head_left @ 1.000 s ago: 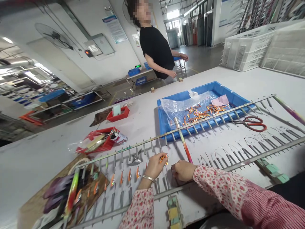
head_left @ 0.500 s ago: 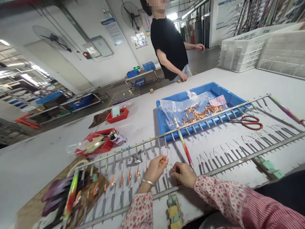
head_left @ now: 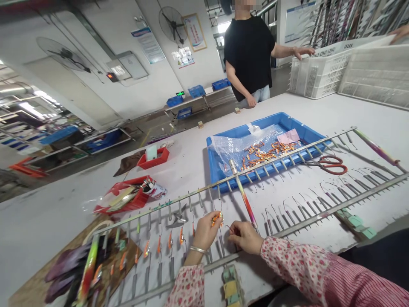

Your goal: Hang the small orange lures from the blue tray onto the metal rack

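Note:
My left hand (head_left: 206, 232) is closed around several small shiny orange fishing lures (head_left: 217, 219), above the lower middle of a metal rack (head_left: 179, 198). Just to its right, my right hand (head_left: 246, 237) is pinched, with a thin wire hook (head_left: 227, 227) sticking out at its fingertips. The hook's other end is hidden by the fingers. Left of my hands, a row of orange lures (head_left: 170, 241) hangs between the rack's two bars. To the right, the lower bar carries bare hooks on grey stems (head_left: 302, 209).
A blue tray (head_left: 209, 164) behind the rack holds bubble wrap and more lures. Scissors (head_left: 334, 165) lie right. Red bins (head_left: 140, 200) and dark gloves (head_left: 65, 264) are left. A person in black (head_left: 249, 55) stands across the table, one hand at a white crate (head_left: 319, 76).
The person across the table has moved right and reached a hand to the white crate. My view has shifted slightly; both my hands keep nearly the same pose.

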Demonstrator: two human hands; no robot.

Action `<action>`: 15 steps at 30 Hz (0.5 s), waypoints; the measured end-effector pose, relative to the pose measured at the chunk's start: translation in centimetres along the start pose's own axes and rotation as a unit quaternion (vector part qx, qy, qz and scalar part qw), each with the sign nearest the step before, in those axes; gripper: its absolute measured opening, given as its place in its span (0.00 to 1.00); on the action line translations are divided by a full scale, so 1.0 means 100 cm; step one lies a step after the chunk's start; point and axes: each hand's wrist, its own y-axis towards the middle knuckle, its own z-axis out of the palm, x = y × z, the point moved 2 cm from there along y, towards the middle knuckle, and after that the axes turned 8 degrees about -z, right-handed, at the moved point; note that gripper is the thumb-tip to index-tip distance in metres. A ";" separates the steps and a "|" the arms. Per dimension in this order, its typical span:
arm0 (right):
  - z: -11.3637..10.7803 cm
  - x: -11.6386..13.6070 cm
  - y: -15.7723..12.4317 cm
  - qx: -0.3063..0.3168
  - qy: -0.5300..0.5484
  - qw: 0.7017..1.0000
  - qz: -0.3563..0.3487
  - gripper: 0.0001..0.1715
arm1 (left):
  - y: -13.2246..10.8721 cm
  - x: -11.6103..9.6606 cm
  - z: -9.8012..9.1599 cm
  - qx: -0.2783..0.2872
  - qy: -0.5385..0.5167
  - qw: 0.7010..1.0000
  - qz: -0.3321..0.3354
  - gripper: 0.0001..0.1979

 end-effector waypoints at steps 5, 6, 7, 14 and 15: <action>0.002 0.000 0.002 -0.026 0.002 0.999 0.026 0.01 | -0.003 -0.010 -0.002 0.024 0.002 1.000 0.018 0.14; 0.002 0.000 0.002 -0.031 0.002 0.999 0.025 0.01 | -0.004 -0.011 -0.001 0.031 -0.002 0.999 0.022 0.14; 0.002 0.000 0.002 -0.034 0.002 0.999 0.022 0.02 | -0.006 -0.012 0.000 0.036 -0.006 0.999 0.024 0.14; 0.003 -0.004 0.002 -0.021 0.002 1.000 0.012 0.03 | -0.007 -0.006 0.005 0.020 -0.012 1.000 0.017 0.15; 0.003 -0.004 0.002 -0.010 -0.006 1.000 0.017 0.02 | -0.006 -0.005 0.006 0.020 -0.010 1.000 0.014 0.15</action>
